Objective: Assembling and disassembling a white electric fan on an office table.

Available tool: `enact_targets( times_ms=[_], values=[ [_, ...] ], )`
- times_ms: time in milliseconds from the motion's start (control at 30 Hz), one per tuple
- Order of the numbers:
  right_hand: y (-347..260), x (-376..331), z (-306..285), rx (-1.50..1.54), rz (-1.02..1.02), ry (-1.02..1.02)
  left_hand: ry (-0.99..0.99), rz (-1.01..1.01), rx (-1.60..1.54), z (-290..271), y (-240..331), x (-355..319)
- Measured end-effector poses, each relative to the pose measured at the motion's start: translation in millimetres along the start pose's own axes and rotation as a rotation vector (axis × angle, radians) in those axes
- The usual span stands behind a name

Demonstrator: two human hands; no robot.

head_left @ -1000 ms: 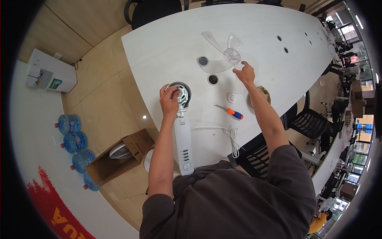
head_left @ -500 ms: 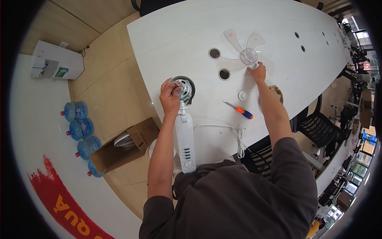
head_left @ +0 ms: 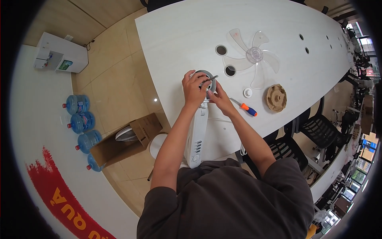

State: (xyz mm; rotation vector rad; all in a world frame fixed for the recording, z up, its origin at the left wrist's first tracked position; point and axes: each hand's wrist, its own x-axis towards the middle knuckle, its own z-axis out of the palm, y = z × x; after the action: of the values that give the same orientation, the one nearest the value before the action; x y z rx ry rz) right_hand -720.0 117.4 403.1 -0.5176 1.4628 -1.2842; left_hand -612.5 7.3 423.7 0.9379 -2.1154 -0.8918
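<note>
Both hands are at the grey round motor head (head_left: 212, 84) of a fan, near the table's left edge. My left hand (head_left: 193, 91) is closed on the head's left side, its fingers reaching over the front near the metal shaft (head_left: 213, 78). From the right, my right hand (head_left: 221, 100) grips the lower rim with bent fingers. Under the head runs the white fan column (head_left: 197, 133) with a row of buttons and a knob, leading down toward my body. The clear fan blade (head_left: 254, 55) lies flat on the table, apart from both hands.
On the white table (head_left: 171, 47) lie a screwdriver (head_left: 248, 109) with orange and blue handle, a small white cap (head_left: 247, 93) and a brown moulded piece (head_left: 276, 98). An open cardboard box (head_left: 125, 139) stands on the floor at left, beside several water bottles (head_left: 81, 122).
My right hand has left the fan blade and come left to the motor head. The motor head and column have shifted right in view. The brown moulded piece is now uncovered.
</note>
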Motion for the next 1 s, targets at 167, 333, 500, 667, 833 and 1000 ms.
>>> enact_targets(
  times_ms=[167, 333, 500, 667, 833, 1000],
  values=[
    [7.2, 0.3, -5.1, 0.183, 0.071, 0.024, -0.058, 0.036, -0.203, -5.0, -7.1, -6.8],
    [35.1, 4.6, -37.2, 0.502, 0.178, 0.081, 0.069, -0.220, -0.372, -22.5, -17.4, -46.3],
    [55.2, 8.9, -42.3, 0.690, 0.188, 0.166, 0.183, -0.368, -0.278, -41.5, -39.8, -104.7],
    [56.1, 13.9, -30.7, 0.638, 0.155, 0.155, 0.321, -0.540, -0.284, -71.5, -50.9, -170.2],
    [106.2, 50.4, -68.5, -0.005, 0.156, 0.445, 0.445, -0.643, -0.238, -97.0, -47.5, -217.6],
    [69.6, 37.4, -73.3, -0.107, 0.161, 0.406, 0.676, -0.735, -0.060, -138.9, -64.7, -287.8]
  ],
)
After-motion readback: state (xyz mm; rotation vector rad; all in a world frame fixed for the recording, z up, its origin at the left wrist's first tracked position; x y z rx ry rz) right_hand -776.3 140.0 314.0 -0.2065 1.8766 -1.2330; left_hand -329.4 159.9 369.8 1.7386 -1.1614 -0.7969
